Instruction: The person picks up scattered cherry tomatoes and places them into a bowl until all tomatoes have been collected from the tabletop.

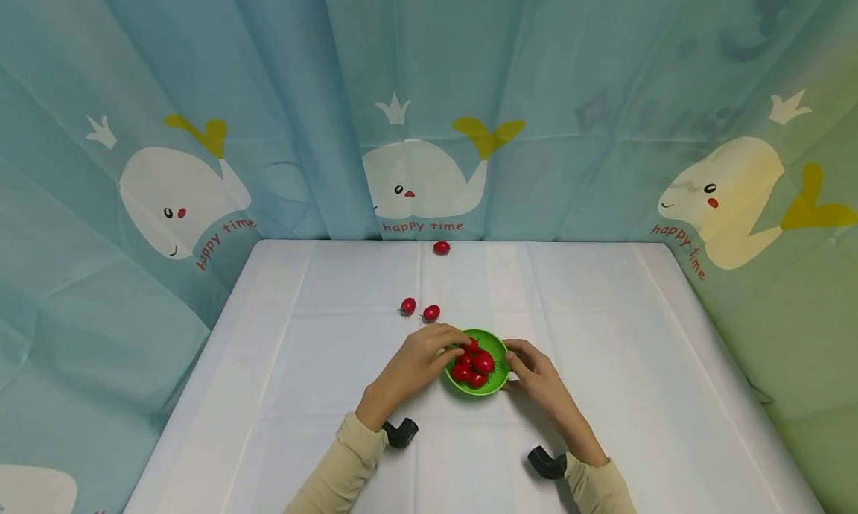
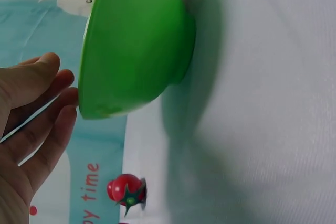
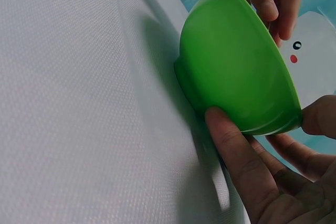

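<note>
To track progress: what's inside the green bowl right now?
Several small red tomatoes are heaped in the green bowl. The left hand covers part of its left side; anything beneath the heap can't be seen.

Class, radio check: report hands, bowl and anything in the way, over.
Right hand gripping green bowl. Left hand at the bowl, fingers over inner tomatoes. Three outer tomatoes lie beyond it. Left hand partly hides the contents.
</note>
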Available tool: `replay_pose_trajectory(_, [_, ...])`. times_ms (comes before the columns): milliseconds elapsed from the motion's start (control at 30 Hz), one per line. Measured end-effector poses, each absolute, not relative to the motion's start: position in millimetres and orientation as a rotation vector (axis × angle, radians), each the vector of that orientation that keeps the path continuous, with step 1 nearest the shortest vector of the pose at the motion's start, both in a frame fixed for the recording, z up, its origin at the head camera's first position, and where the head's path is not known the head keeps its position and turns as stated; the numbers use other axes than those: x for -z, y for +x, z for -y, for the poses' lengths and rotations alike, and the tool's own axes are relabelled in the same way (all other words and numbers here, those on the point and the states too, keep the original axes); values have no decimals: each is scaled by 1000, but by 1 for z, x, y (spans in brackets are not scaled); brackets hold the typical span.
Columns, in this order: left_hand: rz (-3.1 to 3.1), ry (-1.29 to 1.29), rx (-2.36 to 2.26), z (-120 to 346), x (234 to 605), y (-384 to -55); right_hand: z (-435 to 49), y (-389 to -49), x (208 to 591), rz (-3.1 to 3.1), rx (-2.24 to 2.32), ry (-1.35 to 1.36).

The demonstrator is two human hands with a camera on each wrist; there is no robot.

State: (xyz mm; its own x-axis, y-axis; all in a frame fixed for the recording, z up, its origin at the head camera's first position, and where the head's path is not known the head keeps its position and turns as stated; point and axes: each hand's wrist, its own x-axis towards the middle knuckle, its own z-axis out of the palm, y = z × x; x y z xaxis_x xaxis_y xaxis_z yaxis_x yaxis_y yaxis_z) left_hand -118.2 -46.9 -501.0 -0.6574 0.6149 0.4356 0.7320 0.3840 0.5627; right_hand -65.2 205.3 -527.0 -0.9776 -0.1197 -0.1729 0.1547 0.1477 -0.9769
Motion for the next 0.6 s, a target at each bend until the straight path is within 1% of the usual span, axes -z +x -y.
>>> replay_pose_trajectory(133, [2510,-1116,1192,50,500,-119,-205,-65,526,-2212,1918,37])
replay_pose_trajectory(367, [2549,-890,1131,54,504,-120,-205,-65,526,-2205,1923,33])
replay_pose_trajectory(600, [2536,-761,1105,58,510,-124,-206,-65,527,-2211,1919,22])
